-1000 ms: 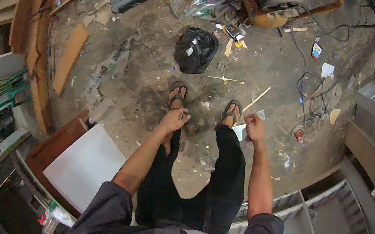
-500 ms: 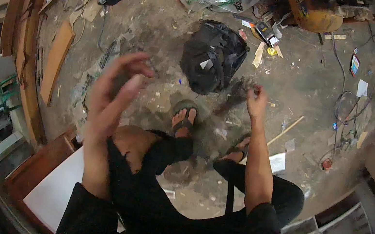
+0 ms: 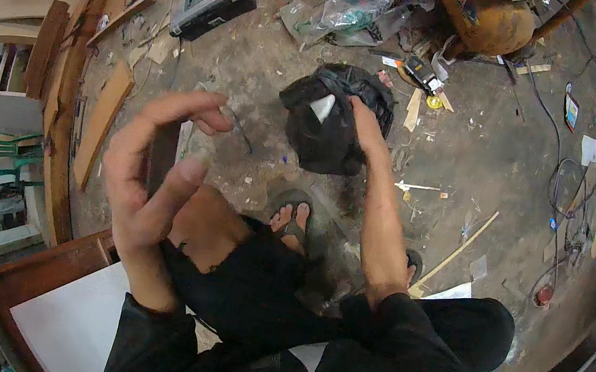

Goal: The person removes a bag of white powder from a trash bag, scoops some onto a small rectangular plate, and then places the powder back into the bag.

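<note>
A crumpled black bag point(image 3: 321, 139) stands on the floor in front of my feet, with a white patch point(image 3: 322, 107) showing on its upper side. My right hand point(image 3: 365, 123) is at the bag's right side, its fingers closed on the dark material; the fingertips are partly hidden. To the left of the bag my left hand point(image 3: 157, 164) hangs in the air, holding nothing. Its fingers curl forward and the thumb stands apart from them. Beyond its fingertips a thin dark strip point(image 3: 242, 133) lies on the floor.
A grey toolbox point(image 3: 214, 4) stands far left near wooden planks point(image 3: 104, 120). Clear plastic bags point(image 3: 357, 12) and a rusty yellow tank point(image 3: 488, 21) are at the back. Cables point(image 3: 553, 148) lie on the right; a wooden stick point(image 3: 460, 247) is near my right foot.
My right hand has moved left and taken hold of the black bag, whose top is now pulled out of shape. My left hand stays raised, its fingers spread wider from the thumb. The view has shifted.
</note>
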A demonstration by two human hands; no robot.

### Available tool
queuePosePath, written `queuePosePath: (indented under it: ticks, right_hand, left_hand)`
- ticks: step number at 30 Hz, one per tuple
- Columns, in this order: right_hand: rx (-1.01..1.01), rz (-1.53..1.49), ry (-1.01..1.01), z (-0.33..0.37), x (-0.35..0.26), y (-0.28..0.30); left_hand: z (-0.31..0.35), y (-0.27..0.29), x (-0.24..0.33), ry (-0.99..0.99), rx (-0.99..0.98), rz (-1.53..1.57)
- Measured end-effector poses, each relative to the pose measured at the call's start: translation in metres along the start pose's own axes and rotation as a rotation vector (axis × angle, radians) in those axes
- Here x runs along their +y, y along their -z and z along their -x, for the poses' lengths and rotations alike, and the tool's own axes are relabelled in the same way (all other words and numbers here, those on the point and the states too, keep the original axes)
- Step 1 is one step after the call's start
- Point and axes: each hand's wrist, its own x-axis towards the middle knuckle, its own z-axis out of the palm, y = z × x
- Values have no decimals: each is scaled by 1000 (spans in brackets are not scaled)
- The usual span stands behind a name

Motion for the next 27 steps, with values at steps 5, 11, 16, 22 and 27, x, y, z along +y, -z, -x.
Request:
queuePosePath:
  ticks: [5,11,16,22,27]
  right_hand:
    - [91,179,-92,-26,-16,25]
    - [201,61,157,-39,-31,55]
    - [94,-90,55,-58,20,2]
    - [-174,-824,-174,-40,30,-71]
    - [-273,105,211,-3,-77,-88]
  left_hand:
    - [23,14,13,54,106,-194]
    - [31,14,18,103,-42,-233]
    - [49,35,28,-57,48,-195]
    - [51,51,-1,-41,256,-173]
    - [59,67,-55,97,507,185]
